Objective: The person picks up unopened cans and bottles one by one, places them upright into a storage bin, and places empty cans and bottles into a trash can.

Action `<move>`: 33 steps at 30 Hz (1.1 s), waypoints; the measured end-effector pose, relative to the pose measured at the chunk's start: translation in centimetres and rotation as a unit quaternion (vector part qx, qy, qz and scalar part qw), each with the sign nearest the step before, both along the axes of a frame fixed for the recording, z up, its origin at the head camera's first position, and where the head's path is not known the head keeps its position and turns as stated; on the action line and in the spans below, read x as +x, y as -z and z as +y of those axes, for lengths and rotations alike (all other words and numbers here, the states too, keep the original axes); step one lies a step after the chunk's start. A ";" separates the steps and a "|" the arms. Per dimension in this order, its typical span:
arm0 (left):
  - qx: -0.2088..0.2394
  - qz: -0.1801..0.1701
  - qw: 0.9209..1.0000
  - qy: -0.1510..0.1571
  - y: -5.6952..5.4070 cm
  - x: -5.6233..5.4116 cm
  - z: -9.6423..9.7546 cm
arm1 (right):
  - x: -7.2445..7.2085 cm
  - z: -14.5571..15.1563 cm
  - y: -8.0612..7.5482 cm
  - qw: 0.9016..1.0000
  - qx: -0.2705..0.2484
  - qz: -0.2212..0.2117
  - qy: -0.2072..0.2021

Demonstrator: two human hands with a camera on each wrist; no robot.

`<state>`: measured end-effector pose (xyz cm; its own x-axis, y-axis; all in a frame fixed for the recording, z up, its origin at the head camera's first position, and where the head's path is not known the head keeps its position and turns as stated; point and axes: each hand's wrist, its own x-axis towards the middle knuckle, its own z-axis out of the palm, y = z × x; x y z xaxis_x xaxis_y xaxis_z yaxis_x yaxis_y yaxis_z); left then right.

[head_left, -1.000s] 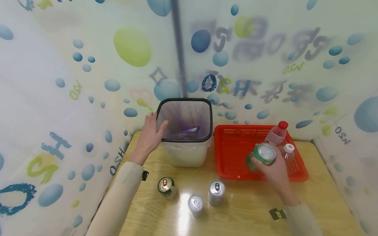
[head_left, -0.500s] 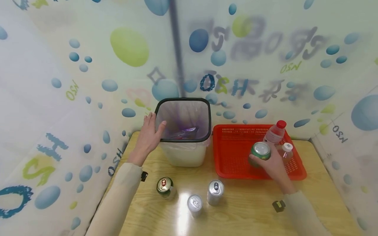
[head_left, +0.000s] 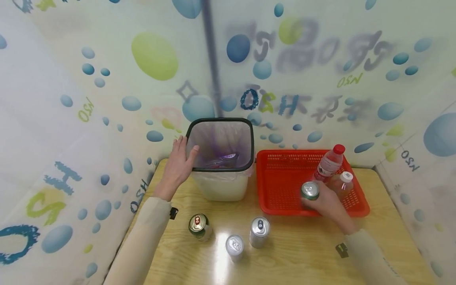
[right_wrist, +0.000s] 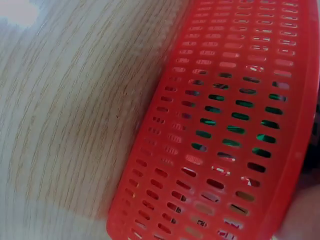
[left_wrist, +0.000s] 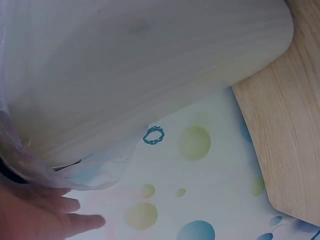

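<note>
My right hand point(head_left: 327, 202) grips a green can point(head_left: 310, 191) by its side, top up, low inside the red basket point(head_left: 278, 206). Green from the can shows through the basket's slots in the right wrist view. Just behind that hand stand a red-capped bottle point(head_left: 329, 163) and a white-capped bottle point(head_left: 342, 184), both in the basket. My left hand point(head_left: 178, 166) rests at the left rim of the lined trash bin point(head_left: 222, 186), its fingers straight. In the left wrist view, its fingers point(left_wrist: 82, 222) lie beside the bin's plastic liner point(left_wrist: 107, 175).
On the wooden table point(head_left: 292, 253) in front of the bin stand a dark green can point(head_left: 200, 226), a short silver can point(head_left: 235, 247) and a taller silver can point(head_left: 259, 232). A patterned wall sheet point(head_left: 313, 99) hangs close behind the bin and basket.
My right hand has lowered the green can into the basket, shifting slightly toward the left at the end. The left hand stays at the bin's rim.
</note>
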<state>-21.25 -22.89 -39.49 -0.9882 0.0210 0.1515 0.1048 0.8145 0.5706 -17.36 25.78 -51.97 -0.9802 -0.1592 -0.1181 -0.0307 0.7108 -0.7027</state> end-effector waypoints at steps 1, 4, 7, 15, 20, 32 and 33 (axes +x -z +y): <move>0.000 0.008 1.000 -0.001 0.0 0.0 0.0 | 0.0 0.1 0.1 1.000 0.000 -0.002 -0.002; 0.009 0.037 0.999 -0.003 0.0 0.3 0.1 | -0.3 0.2 0.2 1.000 -0.003 -0.006 -0.007; 0.021 0.075 0.997 0.001 -0.1 0.7 0.2 | -0.6 0.3 0.1 1.000 -0.005 -0.005 -0.014; 0.054 0.235 0.970 0.035 -0.8 2.1 1.6 | -0.6 0.4 0.0 1.000 0.021 0.000 -0.020; 0.065 0.323 0.940 0.088 -1.0 3.2 3.7 | -0.3 0.3 -0.2 0.999 0.042 0.016 -0.028; -0.003 0.361 0.887 0.288 -0.7 6.2 10.5 | 2.3 0.1 -1.8 0.988 0.088 0.122 -0.033; -0.017 0.351 0.884 0.308 -0.6 6.4 11.1 | 2.6 0.2 -2.0 0.987 0.090 0.129 -0.028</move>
<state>-14.89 -11.78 -38.94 -0.4513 0.5386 0.7115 0.8526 0.4957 0.1655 -14.81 26.00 -50.02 -0.9713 -0.2140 0.1035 -0.2360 0.8150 -0.5293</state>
